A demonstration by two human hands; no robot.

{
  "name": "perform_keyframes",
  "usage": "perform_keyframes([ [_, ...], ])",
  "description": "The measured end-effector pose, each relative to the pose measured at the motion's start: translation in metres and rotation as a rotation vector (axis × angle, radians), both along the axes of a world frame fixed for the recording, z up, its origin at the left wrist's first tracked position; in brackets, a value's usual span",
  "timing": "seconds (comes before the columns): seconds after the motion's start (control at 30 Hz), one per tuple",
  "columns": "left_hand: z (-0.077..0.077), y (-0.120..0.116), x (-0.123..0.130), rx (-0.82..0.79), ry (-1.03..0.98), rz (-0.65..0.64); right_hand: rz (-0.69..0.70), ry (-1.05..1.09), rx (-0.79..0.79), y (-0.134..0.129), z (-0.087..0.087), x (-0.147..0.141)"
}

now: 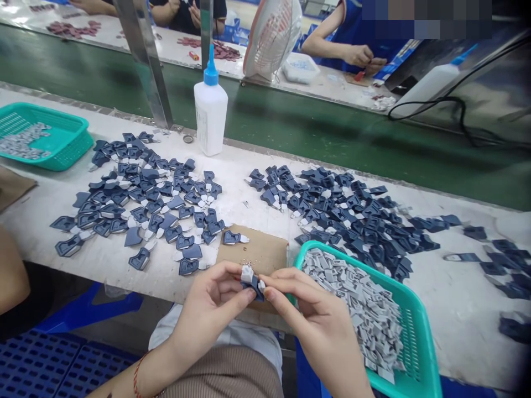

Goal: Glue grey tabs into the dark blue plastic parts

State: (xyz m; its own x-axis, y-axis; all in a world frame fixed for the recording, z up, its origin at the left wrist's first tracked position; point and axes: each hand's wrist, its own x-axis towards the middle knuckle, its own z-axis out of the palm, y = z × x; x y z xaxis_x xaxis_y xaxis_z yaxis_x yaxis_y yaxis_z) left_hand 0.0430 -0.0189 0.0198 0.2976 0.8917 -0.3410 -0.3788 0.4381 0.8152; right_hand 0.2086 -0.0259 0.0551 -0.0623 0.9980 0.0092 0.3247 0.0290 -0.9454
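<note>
Above the front of a brown cardboard piece (265,249), my left hand (207,309) is closed on a small navy blue plastic part (254,286) with a whitish end pointing up. My right hand (315,312) pinches a small light-grey plastic piece (261,286) against the part's right side; fingertips hide some of it. Another navy part (232,237) with a white tip lies on the cardboard. Right of my right hand is a green basket (418,309) full of loose grey pieces (352,298).
Piles of navy parts lie to the left (145,193) and right (348,204). A white bottle (211,119) with a blue nozzle stands at the bench's back edge near a metal post (145,61). Another green basket (66,146) sits far left. Co-workers' hands (365,59) and a fan (271,38) are beyond.
</note>
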Motion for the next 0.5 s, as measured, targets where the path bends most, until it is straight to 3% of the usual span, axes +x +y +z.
perform_keyframes([
  [0.23, 0.0013, -0.0020, 0.0028, 0.002, 0.041, 0.021, -0.044, -0.043, 0.031, -0.0064, -0.0036, -0.0044],
  [0.5, -0.0009, -0.0074, 0.0046, 0.066, 0.070, 0.068, -0.071, 0.156, -0.166, -0.0047, -0.0068, -0.0008],
])
